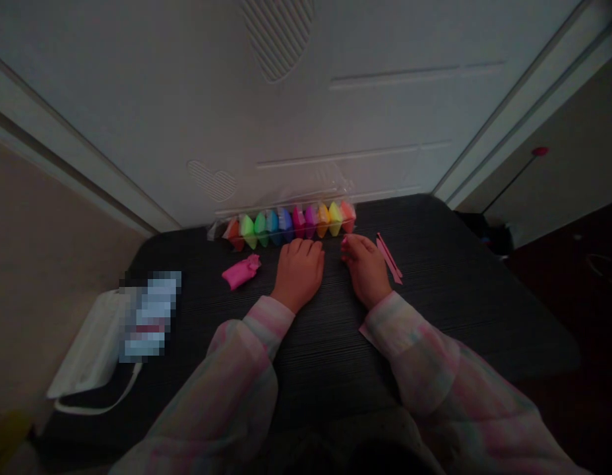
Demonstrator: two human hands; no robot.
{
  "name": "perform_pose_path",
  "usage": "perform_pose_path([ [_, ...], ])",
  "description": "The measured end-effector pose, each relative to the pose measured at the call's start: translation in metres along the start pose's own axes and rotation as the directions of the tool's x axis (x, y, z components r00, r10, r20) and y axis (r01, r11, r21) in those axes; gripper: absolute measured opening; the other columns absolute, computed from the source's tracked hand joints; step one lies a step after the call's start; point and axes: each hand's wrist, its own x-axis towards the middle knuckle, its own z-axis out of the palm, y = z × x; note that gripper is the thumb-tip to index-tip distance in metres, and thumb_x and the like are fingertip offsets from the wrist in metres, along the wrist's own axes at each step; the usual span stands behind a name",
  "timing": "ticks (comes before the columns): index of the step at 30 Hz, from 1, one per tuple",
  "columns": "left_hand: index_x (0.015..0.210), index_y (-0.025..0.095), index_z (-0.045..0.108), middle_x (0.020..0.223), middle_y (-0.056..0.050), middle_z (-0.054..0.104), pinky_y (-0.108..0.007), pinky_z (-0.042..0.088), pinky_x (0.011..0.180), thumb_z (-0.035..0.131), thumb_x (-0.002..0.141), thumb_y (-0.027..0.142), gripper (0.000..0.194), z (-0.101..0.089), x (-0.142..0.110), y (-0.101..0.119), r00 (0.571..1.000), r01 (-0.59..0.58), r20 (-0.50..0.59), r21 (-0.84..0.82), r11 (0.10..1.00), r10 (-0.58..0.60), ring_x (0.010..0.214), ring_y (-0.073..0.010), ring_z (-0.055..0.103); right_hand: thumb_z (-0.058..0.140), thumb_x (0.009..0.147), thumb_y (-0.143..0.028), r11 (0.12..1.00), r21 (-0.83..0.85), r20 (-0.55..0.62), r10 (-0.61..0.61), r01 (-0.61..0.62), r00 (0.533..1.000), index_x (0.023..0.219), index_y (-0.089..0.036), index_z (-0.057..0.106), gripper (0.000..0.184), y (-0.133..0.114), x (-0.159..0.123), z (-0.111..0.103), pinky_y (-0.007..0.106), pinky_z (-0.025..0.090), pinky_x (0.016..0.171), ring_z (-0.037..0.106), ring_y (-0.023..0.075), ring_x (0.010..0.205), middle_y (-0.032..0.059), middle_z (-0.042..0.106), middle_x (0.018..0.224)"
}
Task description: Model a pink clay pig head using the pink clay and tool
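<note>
My left hand (299,272) lies palm down on the dark table (459,303), fingers curled under, just in front of a row of coloured clay packets (291,224). My right hand (366,267) rests beside it with fingertips pinched on a small pink bit of clay (344,243). A pink clay packet (241,271) lies to the left of my left hand. Thin pink modelling sticks (389,258) lie just right of my right hand. Both sleeves are pastel striped.
A white door (306,99) stands right behind the table. A white face mask (91,353) and a blurred packet (150,315) lie at the table's left edge. The floor at the right is dark.
</note>
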Motion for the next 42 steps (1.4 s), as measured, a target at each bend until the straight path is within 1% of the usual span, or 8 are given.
perform_pose_path([
  [8, 0.098, 0.013, 0.054, 0.095, -0.01, 0.059, -0.038, 0.033, 0.076, 0.028, 0.086, 0.027, 0.032, 0.003, -0.002, 0.003, 1.0, 0.023, -0.006, 0.003, 1.0, -0.023, 0.091, -0.0246, 0.046, 0.059, 0.063, -0.033, 0.991, -0.113, -0.007, -0.075, 0.074, 0.997, 0.068, -0.019, 0.057, 0.015, 0.001, 0.001, -0.002, 0.021, 0.036, 0.052, 0.05, 0.0089, 0.062, -0.0035, 0.055, 0.067],
  [16, 0.093, 0.014, 0.055, 0.092, -0.006, 0.061, -0.031, 0.037, 0.078, 0.026, 0.088, 0.026, 0.032, -0.005, 0.002, -0.015, 0.964, 0.208, -0.111, -0.246, 0.947, -0.241, 0.086, -0.0178, 0.05, 0.06, 0.063, -0.033, 0.991, -0.111, -0.008, -0.077, 0.076, 0.997, 0.068, -0.019, 0.058, 0.015, 0.002, 0.002, -0.003, 0.021, 0.036, 0.053, 0.05, 0.0087, 0.061, -0.0033, 0.055, 0.067],
  [28, 0.1, 0.014, 0.054, 0.095, -0.009, 0.059, -0.036, 0.035, 0.074, 0.033, 0.085, 0.027, 0.029, 0.003, -0.004, 0.001, 0.999, 0.016, -0.041, 0.009, 1.0, -0.015, 0.091, -0.023, 0.047, 0.06, 0.065, -0.032, 0.988, -0.12, 0.02, -0.1, 0.101, 0.995, 0.069, -0.018, 0.059, 0.014, 0.003, 0.003, -0.004, 0.02, 0.035, 0.053, 0.049, 0.0083, 0.061, -0.0032, 0.055, 0.066],
  [32, 0.099, 0.014, 0.054, 0.097, -0.008, 0.058, -0.035, 0.036, 0.077, 0.032, 0.086, 0.029, 0.029, 0.004, -0.001, -0.003, 0.997, 0.042, -0.062, -0.096, 0.995, -0.048, 0.092, -0.0222, 0.047, 0.061, 0.065, -0.031, 0.989, -0.112, 0.02, -0.094, 0.095, 0.995, 0.068, -0.018, 0.059, 0.014, 0.003, 0.001, -0.003, 0.021, 0.035, 0.054, 0.048, 0.0082, 0.061, -0.0036, 0.055, 0.066],
  [36, 0.095, 0.011, 0.053, 0.092, -0.008, 0.058, -0.031, 0.038, 0.08, 0.026, 0.088, 0.024, 0.031, -0.013, 0.002, -0.016, 0.975, 0.121, -0.145, -0.301, 0.946, -0.17, 0.088, -0.0172, 0.049, 0.062, 0.064, -0.032, 0.992, -0.11, 0.02, -0.065, 0.067, 0.998, 0.069, -0.018, 0.06, 0.015, 0.002, 0.001, -0.004, 0.021, 0.034, 0.054, 0.049, 0.0083, 0.062, -0.0036, 0.055, 0.067],
  [37, 0.093, 0.011, 0.054, 0.09, -0.008, 0.058, -0.031, 0.038, 0.079, 0.025, 0.088, 0.025, 0.032, -0.02, 0.0, -0.02, 0.973, 0.14, -0.132, -0.308, 0.941, -0.188, 0.087, -0.0172, 0.049, 0.062, 0.064, -0.032, 0.992, -0.11, 0.025, -0.063, 0.065, 0.998, 0.07, -0.018, 0.06, 0.015, 0.003, 0.001, -0.004, 0.021, 0.034, 0.054, 0.049, 0.0083, 0.062, -0.0036, 0.055, 0.067],
  [39, 0.083, 0.014, 0.056, 0.082, -0.006, 0.058, -0.031, 0.04, 0.074, 0.031, 0.086, 0.031, 0.03, -0.035, -0.009, -0.026, 0.992, 0.124, 0.057, -0.276, 0.953, -0.112, 0.081, -0.018, 0.051, 0.062, 0.064, -0.032, 0.992, -0.107, 0.033, -0.06, 0.063, 0.998, 0.07, -0.019, 0.061, 0.015, 0.003, 0.001, -0.004, 0.021, 0.034, 0.055, 0.049, 0.0082, 0.062, -0.0036, 0.055, 0.068],
  [42, 0.078, 0.016, 0.058, 0.08, -0.006, 0.058, -0.033, 0.042, 0.069, 0.039, 0.081, 0.043, 0.033, -0.05, -0.033, -0.032, 0.932, 0.104, 0.362, -0.235, 0.966, -0.013, 0.077, -0.0196, 0.052, 0.064, 0.063, -0.032, 0.996, -0.084, 0.053, -0.024, 0.029, 0.998, 0.07, -0.019, 0.062, 0.015, 0.004, -0.001, -0.003, 0.021, 0.035, 0.055, 0.049, 0.0077, 0.062, -0.0033, 0.057, 0.068],
])
